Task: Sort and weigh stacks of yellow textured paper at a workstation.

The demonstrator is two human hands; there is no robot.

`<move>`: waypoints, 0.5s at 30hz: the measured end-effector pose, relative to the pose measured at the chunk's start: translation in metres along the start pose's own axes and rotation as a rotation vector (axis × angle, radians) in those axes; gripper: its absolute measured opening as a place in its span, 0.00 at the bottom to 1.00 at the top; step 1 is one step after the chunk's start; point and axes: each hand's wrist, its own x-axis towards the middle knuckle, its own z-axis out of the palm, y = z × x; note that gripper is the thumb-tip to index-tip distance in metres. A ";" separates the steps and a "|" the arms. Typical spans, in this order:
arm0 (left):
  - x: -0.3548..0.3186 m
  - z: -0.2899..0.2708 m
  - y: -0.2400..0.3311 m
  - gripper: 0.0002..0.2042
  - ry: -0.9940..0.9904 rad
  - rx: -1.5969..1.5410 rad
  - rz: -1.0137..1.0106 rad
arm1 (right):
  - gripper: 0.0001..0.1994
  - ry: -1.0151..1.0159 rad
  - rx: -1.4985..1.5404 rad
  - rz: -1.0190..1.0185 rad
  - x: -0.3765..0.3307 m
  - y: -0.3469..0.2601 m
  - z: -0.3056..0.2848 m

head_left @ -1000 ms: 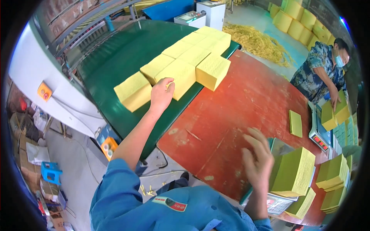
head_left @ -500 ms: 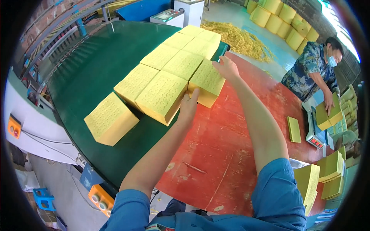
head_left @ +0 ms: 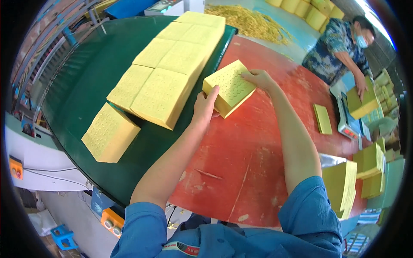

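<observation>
Between my two hands is a block-like stack of yellow paper (head_left: pixel 231 85), its top embossed with wavy rows. My left hand (head_left: pixel 204 105) grips its near left side, thumb on the top edge and fingers partly hidden below. On the far right side, my right hand (head_left: pixel 260 80) holds it with the thumb on top. The stack is slightly tilted over the red tabletop (head_left: pixel 232 159); whether it touches the surface, I cannot tell. To the left, several similar yellow paper stacks (head_left: pixel 165 92) sit in two rows on the green conveyor belt (head_left: pixel 81 81), with a single stack (head_left: pixel 109 133) nearer me.
At the right, a co-worker (head_left: pixel 340 49) rests a hand on yellow paper on a scale (head_left: pixel 344 122). A thin yellow bundle (head_left: pixel 322 119) lies beside the scale. More paper stacks (head_left: pixel 340 185) stand near my right elbow. An orange button box (head_left: pixel 112 221) hangs below the belt.
My hands have pulled the stack away from the rows on the green belt, over to the red tabletop, and turned it a little. The view has shifted slightly.
</observation>
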 end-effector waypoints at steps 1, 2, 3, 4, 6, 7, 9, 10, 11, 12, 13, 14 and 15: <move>-0.013 0.008 -0.005 0.37 -0.015 0.008 -0.014 | 0.26 0.012 0.009 0.017 -0.020 0.006 -0.003; -0.028 0.018 -0.014 0.36 -0.035 -0.027 0.000 | 0.25 0.050 -0.006 -0.002 -0.041 0.015 -0.008; -0.044 0.027 -0.023 0.36 -0.054 -0.061 0.012 | 0.24 0.087 -0.020 -0.019 -0.062 0.022 -0.012; -0.073 0.035 -0.024 0.34 -0.063 -0.028 -0.003 | 0.24 0.102 -0.008 0.014 -0.090 0.027 -0.015; -0.132 0.045 -0.033 0.34 -0.077 0.033 -0.060 | 0.23 0.035 -0.001 0.012 -0.141 0.019 -0.024; -0.161 0.047 -0.040 0.34 -0.074 0.085 -0.099 | 0.23 0.055 0.013 0.042 -0.166 0.020 -0.024; -0.211 0.036 -0.042 0.33 -0.142 0.077 -0.210 | 0.21 0.002 -0.141 0.041 -0.210 0.021 -0.016; -0.231 0.026 -0.040 0.32 -0.183 0.052 -0.285 | 0.22 -0.034 -0.058 0.037 -0.234 0.024 -0.011; -0.240 0.008 -0.048 0.29 -0.232 0.073 -0.316 | 0.22 -0.022 -0.043 0.046 -0.256 0.025 -0.008; -0.249 -0.001 -0.044 0.30 -0.157 0.113 -0.344 | 0.22 -0.039 -0.014 0.056 -0.278 0.026 -0.002; -0.259 -0.008 -0.039 0.31 -0.078 0.154 -0.369 | 0.22 -0.058 0.016 0.064 -0.299 0.027 0.005; -0.262 -0.010 -0.036 0.31 -0.085 0.171 -0.378 | 0.23 -0.016 0.003 0.028 -0.322 0.029 0.010; -0.259 -0.009 -0.031 0.33 -0.164 0.308 -0.175 | 0.23 -0.007 0.018 0.036 -0.340 0.031 0.015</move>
